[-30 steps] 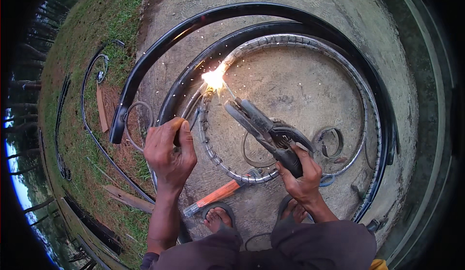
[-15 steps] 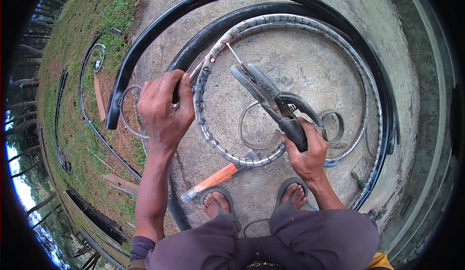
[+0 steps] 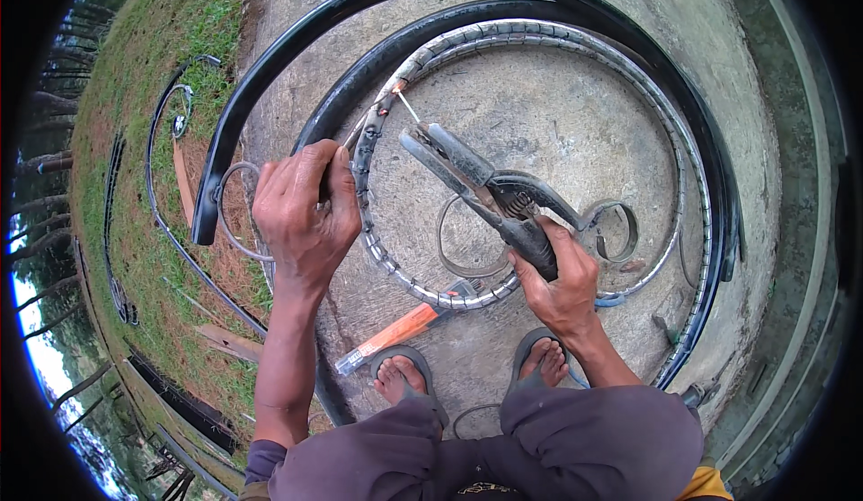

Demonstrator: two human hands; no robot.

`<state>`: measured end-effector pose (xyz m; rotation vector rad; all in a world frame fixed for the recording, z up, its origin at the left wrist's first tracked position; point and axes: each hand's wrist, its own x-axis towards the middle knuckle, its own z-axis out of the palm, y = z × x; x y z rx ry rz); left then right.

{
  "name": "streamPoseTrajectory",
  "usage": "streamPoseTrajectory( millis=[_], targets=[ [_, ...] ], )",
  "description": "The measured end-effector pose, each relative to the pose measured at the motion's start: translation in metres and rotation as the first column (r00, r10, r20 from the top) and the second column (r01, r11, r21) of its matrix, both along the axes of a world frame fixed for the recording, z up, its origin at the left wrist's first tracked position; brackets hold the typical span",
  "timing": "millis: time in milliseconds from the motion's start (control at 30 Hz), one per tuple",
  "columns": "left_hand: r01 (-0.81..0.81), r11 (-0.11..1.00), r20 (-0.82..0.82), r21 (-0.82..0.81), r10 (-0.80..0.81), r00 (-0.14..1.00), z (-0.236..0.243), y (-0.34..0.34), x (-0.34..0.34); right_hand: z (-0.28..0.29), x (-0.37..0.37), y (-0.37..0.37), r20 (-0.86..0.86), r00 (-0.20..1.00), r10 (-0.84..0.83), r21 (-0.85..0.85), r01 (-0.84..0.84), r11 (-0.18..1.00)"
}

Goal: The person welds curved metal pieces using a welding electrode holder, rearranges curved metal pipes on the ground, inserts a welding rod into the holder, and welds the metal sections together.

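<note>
nearest, the left hand (image 3: 306,204) is closed, pinching what appears to be a thin metal rod (image 3: 356,130); the right hand (image 3: 562,281) grips a black electrode holder (image 3: 476,164). ahead, between the hands, its electrode (image 3: 409,108) points to a banded metal ring (image 3: 503,29) on the concrete (image 3: 539,123), contact uncertain. the arc of a second ago is gone, leaving an orange glow (image 3: 383,111): welding seems paused. beyond both hands, black tubing (image 3: 244,96) curves outside the ring.

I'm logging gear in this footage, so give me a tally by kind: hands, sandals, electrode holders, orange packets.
Hands: 2 (left hand, right hand)
Sandals: 2 (left sandal, right sandal)
Electrode holder: 1
Orange packet: 1
Total: 6
</note>
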<state>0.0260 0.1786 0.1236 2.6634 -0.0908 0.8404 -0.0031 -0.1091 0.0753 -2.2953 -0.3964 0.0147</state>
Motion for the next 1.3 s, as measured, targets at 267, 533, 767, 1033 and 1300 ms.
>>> streamPoseTrajectory(
  millis=[267, 533, 767, 1033, 1300],
  targets=[
    [-0.021, 1.0, -0.039, -0.011, 0.02, 0.999, -0.004, 0.001, -0.004, 0.004, 0.002, 0.004, 0.012, 1.0, 0.015, -0.008, -0.015, 1.0],
    [-0.027, 1.0, -0.068, 0.016, 0.028, 0.997, -0.001, 0.003, -0.009, 0.016, 0.004, -0.001, 0.083, 0.994, 0.069, -0.082, -0.063, 0.995],
    [-0.04, 0.999, -0.025, 0.008, 0.041, 0.999, -0.005, 0.006, -0.011, 0.009, 0.001, -0.001, 0.018, 0.998, 0.065, -0.056, -0.063, 0.996],
    [-0.045, 0.999, -0.022, -0.001, 0.045, 0.999, 0.004, 0.005, 0.001, 0.006, 0.025, -0.02, 0.196, 0.981, -0.007, -0.023, 0.011, 1.0],
    [-0.011, 1.0, -0.041, -0.012, 0.01, 0.999, -0.002, -0.005, 0.015, 0.006, 0.023, -0.016, 0.13, 0.991, 0.017, -0.073, -0.007, 0.997]
  ],
)
